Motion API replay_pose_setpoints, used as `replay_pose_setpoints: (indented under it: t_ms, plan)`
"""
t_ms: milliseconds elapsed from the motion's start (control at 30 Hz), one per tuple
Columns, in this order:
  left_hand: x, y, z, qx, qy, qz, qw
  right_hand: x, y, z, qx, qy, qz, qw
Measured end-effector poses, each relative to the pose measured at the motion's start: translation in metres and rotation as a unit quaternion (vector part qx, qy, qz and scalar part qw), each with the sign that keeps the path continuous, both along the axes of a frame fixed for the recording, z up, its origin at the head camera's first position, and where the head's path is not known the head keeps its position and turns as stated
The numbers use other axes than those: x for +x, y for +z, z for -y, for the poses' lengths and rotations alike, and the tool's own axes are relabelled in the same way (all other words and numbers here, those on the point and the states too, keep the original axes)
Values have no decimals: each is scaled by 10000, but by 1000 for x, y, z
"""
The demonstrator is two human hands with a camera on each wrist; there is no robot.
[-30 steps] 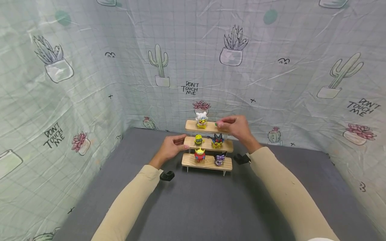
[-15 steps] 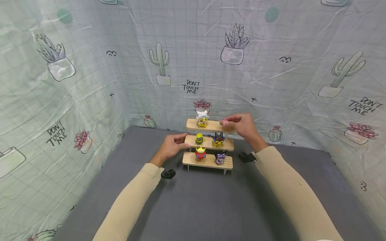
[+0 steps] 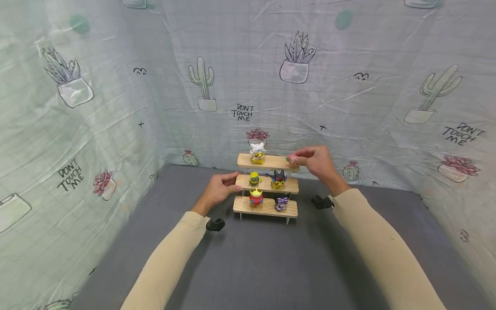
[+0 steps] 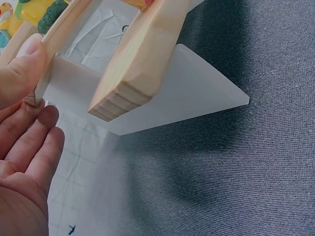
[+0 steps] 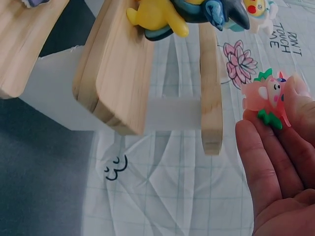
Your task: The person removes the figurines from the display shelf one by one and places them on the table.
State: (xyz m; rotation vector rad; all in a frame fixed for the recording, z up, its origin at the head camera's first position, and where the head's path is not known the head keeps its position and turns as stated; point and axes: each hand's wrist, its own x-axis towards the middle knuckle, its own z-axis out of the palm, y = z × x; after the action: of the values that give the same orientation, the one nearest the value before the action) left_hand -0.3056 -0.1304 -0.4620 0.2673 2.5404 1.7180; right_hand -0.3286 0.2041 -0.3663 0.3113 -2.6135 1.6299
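A three-tier wooden display stand (image 3: 267, 207) bears several small figurines. My left hand (image 3: 219, 189) pinches the left end of its middle shelf (image 4: 51, 42), thumb on top and fingertips beneath. Between the thumb and fingers of my right hand (image 3: 318, 162) is a small pink figurine (image 5: 268, 96) with green parts, at the right end of the top shelf (image 5: 211, 98). On that shelf's left stands a white-hooded yellow figurine (image 3: 257, 153). The middle shelf holds a yellow figurine with goggles (image 3: 254, 178) and a black-eared one (image 3: 278, 179).
On the bottom shelf stand a red figurine (image 3: 256, 198) and a purple-and-black one (image 3: 281, 202). The stand rests on a dark grey table (image 3: 248, 267) by a cactus-print cloth backdrop (image 3: 248, 77). Black wrist cameras (image 3: 215, 224) hang below both sleeves.
My right hand has shifted rightward along the top shelf with the pink figurine, to the shelf's right end. The left hand keeps its grip on the middle shelf.
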Motion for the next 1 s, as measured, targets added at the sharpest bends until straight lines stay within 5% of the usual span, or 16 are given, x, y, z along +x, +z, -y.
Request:
replay_pose_setpoints:
  t_ms: [1000]
  plan:
    - [3,4,2,-62,-30,126,9999,7,-2,-31,348,-64,-62,9994]
